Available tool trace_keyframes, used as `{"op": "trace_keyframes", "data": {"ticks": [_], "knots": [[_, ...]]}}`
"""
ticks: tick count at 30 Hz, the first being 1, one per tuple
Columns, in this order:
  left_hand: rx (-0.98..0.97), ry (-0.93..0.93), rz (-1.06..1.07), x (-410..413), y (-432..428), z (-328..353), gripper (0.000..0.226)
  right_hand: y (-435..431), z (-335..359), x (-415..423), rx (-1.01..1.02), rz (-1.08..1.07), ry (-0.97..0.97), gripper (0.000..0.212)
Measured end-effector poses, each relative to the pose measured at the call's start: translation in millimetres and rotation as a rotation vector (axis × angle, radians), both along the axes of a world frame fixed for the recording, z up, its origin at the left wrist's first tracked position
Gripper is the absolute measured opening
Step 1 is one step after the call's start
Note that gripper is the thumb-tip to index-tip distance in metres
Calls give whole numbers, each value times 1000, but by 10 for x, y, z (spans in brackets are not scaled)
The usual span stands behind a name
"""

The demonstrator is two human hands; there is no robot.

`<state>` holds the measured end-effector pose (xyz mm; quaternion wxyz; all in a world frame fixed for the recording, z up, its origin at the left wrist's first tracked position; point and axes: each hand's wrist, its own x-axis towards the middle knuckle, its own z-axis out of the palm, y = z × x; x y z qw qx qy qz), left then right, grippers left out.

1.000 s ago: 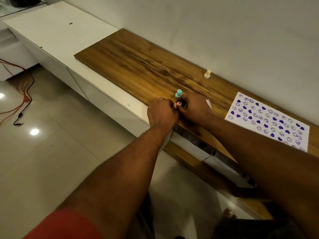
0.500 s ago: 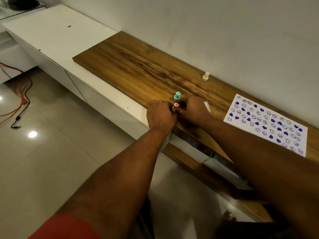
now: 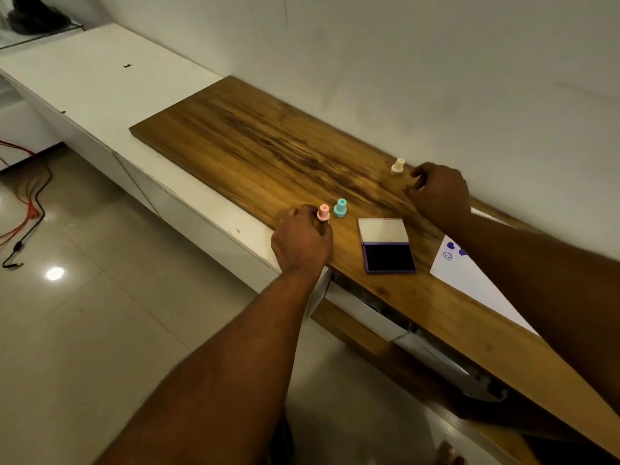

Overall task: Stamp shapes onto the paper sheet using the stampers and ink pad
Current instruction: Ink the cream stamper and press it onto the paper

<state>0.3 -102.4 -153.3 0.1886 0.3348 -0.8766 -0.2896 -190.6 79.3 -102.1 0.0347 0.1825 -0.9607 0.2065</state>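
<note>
My left hand [image 3: 302, 239] grips the base of a pink stamper [image 3: 323, 213] that stands upright on the wooden board [image 3: 255, 152]. A teal stamper [image 3: 340, 208] stands just right of it, untouched. The purple ink pad [image 3: 389, 256] lies open, its lid [image 3: 382, 229] folded back flat. My right hand [image 3: 439, 193] hovers further back with loosely curled fingers, holding nothing, a little right of a cream stamper [image 3: 398, 166] near the wall. The white paper sheet [image 3: 469, 280], with a few purple stamps showing, is mostly hidden under my right forearm.
The board rests on a long white cabinet [image 3: 100, 78] against the wall. Below the board's front edge a drawer [image 3: 369, 313] stands partly open. Red and black cables [image 3: 23, 223] lie on the tiled floor at the left.
My hands were together over the ink pad; now they are apart and the pad lies open. My right hand has moved back towards the cream stamper. My left hand stays on the pink stamper.
</note>
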Motion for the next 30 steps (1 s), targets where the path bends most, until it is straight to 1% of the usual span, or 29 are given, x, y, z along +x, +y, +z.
{"op": "trace_keyframes", "data": {"ticks": [3, 5, 9, 13, 16, 20, 22, 25, 27, 28, 30], "knots": [[113, 13, 42, -34, -14, -28, 69, -97, -3, -263, 208, -7, -15, 62], [165, 13, 68, -52, -34, -20, 80, -210, -38, -389, 254, 23, -12, 67], [215, 18, 90, -55, -45, -3, 83, -417, -103, -494, 257, 126, 34, 51], [230, 22, 86, -59, -39, 26, 82, -363, -156, -531, 298, 200, 76, 31], [246, 22, 69, -48, -54, 37, 84, -225, -121, -456, 314, 187, 44, 25], [261, 30, 45, 3, -53, 126, 84, 70, -67, -144, 337, 134, 15, 23], [246, 42, 38, 36, -39, 195, 80, 221, -13, 54, 278, 124, 18, 25], [160, 83, -17, 120, 2, 266, 64, 349, 105, 428, 16, 124, -2, 28], [102, 87, -106, 184, 31, 302, 52, 315, 163, 698, -138, 128, -75, 28], [80, 77, -165, 226, 48, 322, 49, 275, 177, 834, -169, 132, -111, 28], [37, 49, -290, 318, 92, 367, 50, 178, 192, 1085, -164, 137, -140, 31]]}}
